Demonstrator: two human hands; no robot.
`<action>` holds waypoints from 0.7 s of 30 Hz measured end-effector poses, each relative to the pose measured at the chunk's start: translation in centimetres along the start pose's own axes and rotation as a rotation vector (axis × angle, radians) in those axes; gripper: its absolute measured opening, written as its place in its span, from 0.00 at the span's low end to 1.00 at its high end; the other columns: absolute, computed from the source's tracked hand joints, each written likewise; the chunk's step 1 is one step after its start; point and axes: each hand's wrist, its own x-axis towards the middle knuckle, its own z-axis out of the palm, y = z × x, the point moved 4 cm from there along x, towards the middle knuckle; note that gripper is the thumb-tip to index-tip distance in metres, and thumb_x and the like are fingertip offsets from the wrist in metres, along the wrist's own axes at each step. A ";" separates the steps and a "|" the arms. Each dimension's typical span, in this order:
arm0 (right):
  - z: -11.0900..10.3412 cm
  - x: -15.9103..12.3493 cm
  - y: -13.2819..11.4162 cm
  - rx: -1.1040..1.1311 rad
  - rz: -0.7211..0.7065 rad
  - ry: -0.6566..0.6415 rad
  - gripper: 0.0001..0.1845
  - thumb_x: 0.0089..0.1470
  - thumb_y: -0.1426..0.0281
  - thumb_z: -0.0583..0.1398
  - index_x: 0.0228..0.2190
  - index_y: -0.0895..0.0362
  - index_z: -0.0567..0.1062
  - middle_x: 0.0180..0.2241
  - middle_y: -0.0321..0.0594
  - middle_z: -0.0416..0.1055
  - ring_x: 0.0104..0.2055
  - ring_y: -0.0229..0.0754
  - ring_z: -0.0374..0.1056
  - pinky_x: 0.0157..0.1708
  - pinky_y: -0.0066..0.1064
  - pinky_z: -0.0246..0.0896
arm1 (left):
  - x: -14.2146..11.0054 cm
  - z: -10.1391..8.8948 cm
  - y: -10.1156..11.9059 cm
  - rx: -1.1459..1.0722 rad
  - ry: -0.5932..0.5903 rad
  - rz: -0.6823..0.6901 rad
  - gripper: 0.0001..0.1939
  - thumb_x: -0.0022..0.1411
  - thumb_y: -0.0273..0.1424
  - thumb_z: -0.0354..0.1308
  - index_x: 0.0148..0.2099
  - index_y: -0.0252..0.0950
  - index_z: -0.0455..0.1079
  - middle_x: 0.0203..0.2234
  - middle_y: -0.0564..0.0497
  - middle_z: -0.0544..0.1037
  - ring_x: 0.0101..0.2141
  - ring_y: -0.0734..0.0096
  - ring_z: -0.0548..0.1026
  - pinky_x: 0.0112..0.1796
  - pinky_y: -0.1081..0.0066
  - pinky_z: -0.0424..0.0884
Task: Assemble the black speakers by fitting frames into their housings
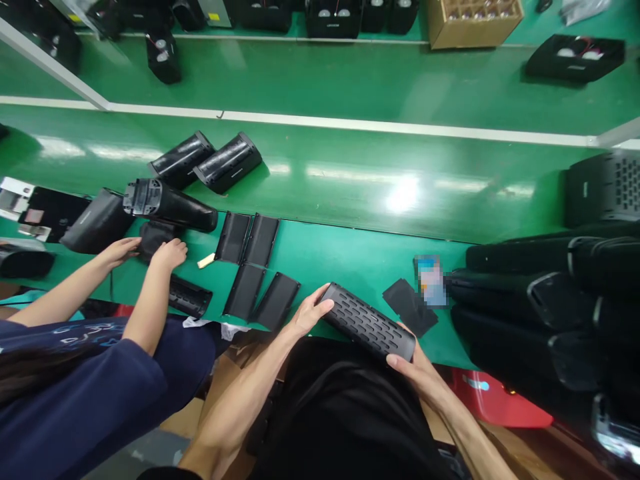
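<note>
A black slotted speaker grille (pixel 371 321) is held up at a tilt in front of my body, over the near edge of the green table. My left hand (pixel 309 312) grips its upper left end, thumb on top. At the lower right end, my right hand (pixel 411 363) is closed round it, thumb on the near side and fingers partly hidden behind. Just beyond my right hand lie thin dark mesh sheets (pixel 407 303). Several black panels (pixel 260 270) rest on the table to the left of my left hand.
At the left, a co-worker's hands (pixel 167 255) handle a dark part beside black speaker housings (pixel 170 203). Black cases (pixel 520 293) are stacked at the right. A red stool (pixel 500 400) stands below the table. A cardboard box (pixel 473 23) sits at the far side.
</note>
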 end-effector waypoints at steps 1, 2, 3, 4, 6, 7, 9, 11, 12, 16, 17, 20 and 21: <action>0.0 0.1 0.2 0.022 0.015 0.001 0.52 0.41 0.56 0.78 0.63 0.47 0.65 0.61 0.45 0.72 0.67 0.57 0.62 0.70 0.51 0.47 | 0.0 0.0 0.1 0.007 -0.022 -0.004 0.57 0.48 0.63 0.68 0.70 0.33 0.64 0.64 0.37 0.72 0.66 0.40 0.66 0.66 0.48 0.59; 0.2 0.1 0.2 0.051 0.024 0.003 0.51 0.41 0.55 0.78 0.63 0.48 0.66 0.60 0.46 0.73 0.66 0.58 0.63 0.69 0.52 0.49 | 0.0 -0.1 0.2 0.020 -0.047 -0.005 0.59 0.46 0.63 0.69 0.72 0.34 0.62 0.65 0.37 0.71 0.66 0.39 0.65 0.66 0.48 0.59; 0.4 0.3 0.2 0.080 0.027 0.004 0.50 0.41 0.54 0.77 0.62 0.48 0.67 0.58 0.47 0.74 0.65 0.58 0.65 0.68 0.52 0.52 | 0.1 -0.2 0.3 0.035 -0.067 0.001 0.61 0.44 0.62 0.71 0.73 0.36 0.60 0.65 0.38 0.70 0.66 0.39 0.65 0.66 0.48 0.60; 0.8 0.4 0.1 0.106 0.026 0.008 0.48 0.41 0.54 0.77 0.61 0.49 0.67 0.57 0.47 0.76 0.63 0.59 0.67 0.66 0.53 0.56 | 0.2 -0.3 0.6 0.049 -0.081 0.012 0.63 0.42 0.61 0.73 0.74 0.37 0.59 0.66 0.39 0.70 0.66 0.39 0.65 0.65 0.49 0.61; 1.8 0.9 -0.5 0.153 0.027 0.015 0.45 0.42 0.54 0.77 0.58 0.48 0.69 0.55 0.47 0.77 0.60 0.61 0.70 0.59 0.54 0.65 | 0.8 -0.6 1.3 0.067 -0.070 0.052 0.64 0.41 0.61 0.74 0.74 0.38 0.58 0.65 0.40 0.70 0.65 0.39 0.67 0.64 0.51 0.63; 2.4 1.4 -1.1 0.174 0.027 0.012 0.43 0.42 0.54 0.76 0.57 0.48 0.70 0.55 0.47 0.76 0.59 0.62 0.71 0.56 0.53 0.69 | 1.2 -0.9 1.9 0.080 -0.043 0.080 0.64 0.41 0.63 0.72 0.73 0.37 0.60 0.65 0.39 0.71 0.64 0.39 0.67 0.64 0.52 0.64; 3.6 2.9 -3.1 0.202 0.008 0.003 0.40 0.41 0.54 0.76 0.54 0.49 0.72 0.54 0.48 0.77 0.55 0.62 0.73 0.48 0.51 0.75 | 2.1 -1.5 3.2 0.131 0.040 0.141 0.61 0.45 0.67 0.67 0.72 0.35 0.61 0.64 0.38 0.71 0.64 0.40 0.68 0.63 0.54 0.65; 4.4 5.4 -6.3 0.220 -0.026 0.012 0.38 0.38 0.57 0.78 0.50 0.52 0.75 0.50 0.49 0.79 0.49 0.61 0.75 0.41 0.51 0.78 | 2.6 -2.5 4.6 0.202 0.166 0.186 0.56 0.53 0.68 0.60 0.72 0.36 0.61 0.66 0.36 0.68 0.61 0.42 0.70 0.60 0.55 0.68; 4.6 7.0 -8.3 0.230 -0.046 0.026 0.36 0.36 0.59 0.78 0.48 0.53 0.77 0.47 0.49 0.79 0.47 0.60 0.76 0.39 0.51 0.78 | 2.6 -3.1 5.2 0.236 0.248 0.196 0.52 0.58 0.66 0.57 0.72 0.36 0.61 0.67 0.36 0.67 0.59 0.45 0.72 0.58 0.55 0.70; 4.8 14.7 -17.4 0.317 -0.092 0.102 0.27 0.39 0.63 0.76 0.43 0.51 0.78 0.50 0.44 0.80 0.48 0.57 0.75 0.39 0.51 0.78 | -0.5 -6.9 5.7 0.389 0.638 0.146 0.30 0.69 0.52 0.53 0.61 0.37 0.72 0.55 0.40 0.79 0.50 0.55 0.77 0.54 0.59 0.71; 4.8 16.7 -19.7 0.338 -0.097 0.124 0.24 0.44 0.63 0.74 0.44 0.51 0.78 0.53 0.44 0.79 0.50 0.55 0.75 0.41 0.50 0.77 | -1.8 -7.9 5.4 0.442 0.731 0.117 0.25 0.70 0.49 0.53 0.57 0.38 0.75 0.50 0.41 0.81 0.49 0.55 0.78 0.54 0.59 0.70; 4.0 22.2 -25.0 0.421 -0.142 0.320 0.20 0.57 0.65 0.64 0.51 0.53 0.75 0.63 0.50 0.71 0.57 0.52 0.73 0.40 0.46 0.73 | -6.3 -10.2 3.8 0.619 0.920 0.040 0.18 0.72 0.42 0.50 0.51 0.41 0.77 0.47 0.44 0.82 0.49 0.55 0.77 0.55 0.58 0.69; 3.7 23.7 -26.2 0.430 -0.141 0.365 0.20 0.60 0.65 0.61 0.53 0.54 0.74 0.66 0.54 0.66 0.59 0.53 0.72 0.39 0.45 0.71 | -7.5 -10.7 3.3 0.671 0.956 0.019 0.18 0.72 0.41 0.49 0.51 0.41 0.77 0.47 0.44 0.82 0.50 0.54 0.77 0.56 0.57 0.68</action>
